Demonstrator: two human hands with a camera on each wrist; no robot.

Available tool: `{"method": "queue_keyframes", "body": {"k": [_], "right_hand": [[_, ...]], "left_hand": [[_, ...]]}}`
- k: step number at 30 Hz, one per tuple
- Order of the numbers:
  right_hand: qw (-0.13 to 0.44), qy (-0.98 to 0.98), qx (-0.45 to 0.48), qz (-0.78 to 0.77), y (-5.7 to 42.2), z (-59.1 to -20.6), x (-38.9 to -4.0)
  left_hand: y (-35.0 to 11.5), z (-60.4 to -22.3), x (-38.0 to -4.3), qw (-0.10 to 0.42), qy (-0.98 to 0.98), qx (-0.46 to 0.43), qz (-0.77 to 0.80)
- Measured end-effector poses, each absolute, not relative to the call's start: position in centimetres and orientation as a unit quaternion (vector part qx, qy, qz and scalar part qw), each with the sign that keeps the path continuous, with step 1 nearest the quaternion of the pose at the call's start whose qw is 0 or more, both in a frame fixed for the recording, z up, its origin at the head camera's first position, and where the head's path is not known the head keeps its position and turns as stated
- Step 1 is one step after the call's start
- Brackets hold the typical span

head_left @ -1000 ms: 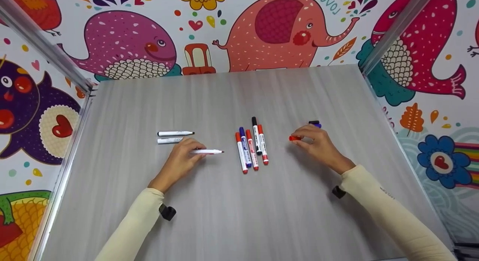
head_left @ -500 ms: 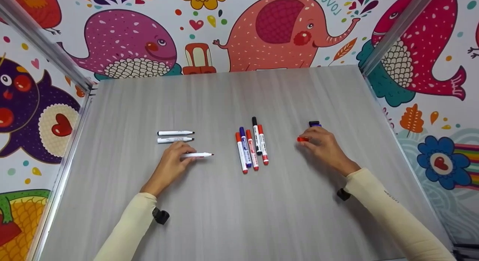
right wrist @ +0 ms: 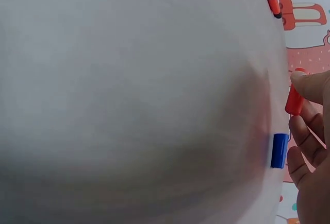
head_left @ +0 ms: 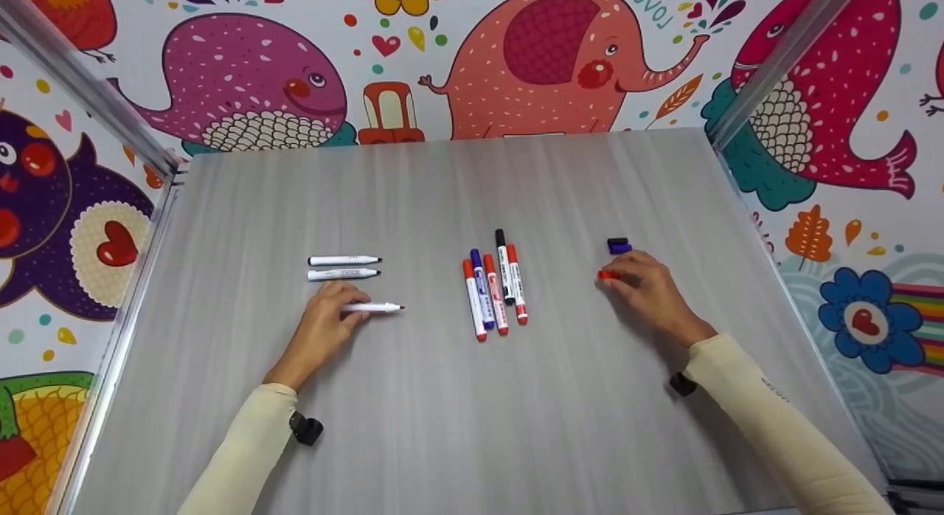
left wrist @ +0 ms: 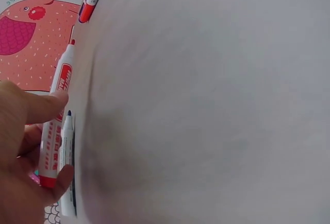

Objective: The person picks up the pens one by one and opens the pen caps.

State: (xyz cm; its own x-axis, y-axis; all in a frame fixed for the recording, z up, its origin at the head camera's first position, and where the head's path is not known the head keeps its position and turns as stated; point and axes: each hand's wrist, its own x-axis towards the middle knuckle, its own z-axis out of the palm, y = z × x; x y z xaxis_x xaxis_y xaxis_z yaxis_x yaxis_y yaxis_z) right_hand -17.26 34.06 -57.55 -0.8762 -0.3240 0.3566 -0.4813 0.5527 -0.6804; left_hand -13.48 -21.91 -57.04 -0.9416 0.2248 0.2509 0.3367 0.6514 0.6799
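Note:
My left hand [head_left: 322,322] pinches an uncapped red marker [left wrist: 65,69] just above the table, its red tip pointing right. Beyond that hand lie two uncapped white-bodied markers [head_left: 344,274], side by side; in the left wrist view one shows a blue tip. On the right, my right hand [head_left: 652,294] holds a red cap [right wrist: 295,100] between thumb and fingers. Just past its fingers, a blue cap [right wrist: 279,151] and a black cap [head_left: 617,241] lie together on the table. Between the hands sits a group of several capped markers [head_left: 493,294] in red, blue and black.
The grey wood-grain table [head_left: 442,441] carries all the markers and caps. Printed cartoon walls [head_left: 546,65] close off the back and both sides, with metal posts [head_left: 782,57] at the corners.
My left hand has drawn left and slightly nearer with the red marker, uncovering the second loose marker. My right hand has shifted right with the red cap, close to the other caps.

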Motion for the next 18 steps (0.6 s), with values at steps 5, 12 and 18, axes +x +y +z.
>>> {"method": "queue_keyframes", "body": {"k": [5, 12, 18], "right_hand": [[0.102, -0.885, 0.218, 0.4, 34.6, -57.9, -17.4], [0.109, -0.895, 0.201, 0.382, 35.3, -58.4, -17.8], [0.112, -0.902, 0.185, 0.372, 35.8, -58.6, -18.1]], "left_hand": [[-22.4, -57.3, -13.4, 0.063, -0.908, -0.142, -0.388], [-22.7, -58.0, -13.7, 0.1, -0.907, -0.143, -0.383], [-23.0, -58.6, -14.1, 0.162, -0.904, -0.161, -0.362]]}}
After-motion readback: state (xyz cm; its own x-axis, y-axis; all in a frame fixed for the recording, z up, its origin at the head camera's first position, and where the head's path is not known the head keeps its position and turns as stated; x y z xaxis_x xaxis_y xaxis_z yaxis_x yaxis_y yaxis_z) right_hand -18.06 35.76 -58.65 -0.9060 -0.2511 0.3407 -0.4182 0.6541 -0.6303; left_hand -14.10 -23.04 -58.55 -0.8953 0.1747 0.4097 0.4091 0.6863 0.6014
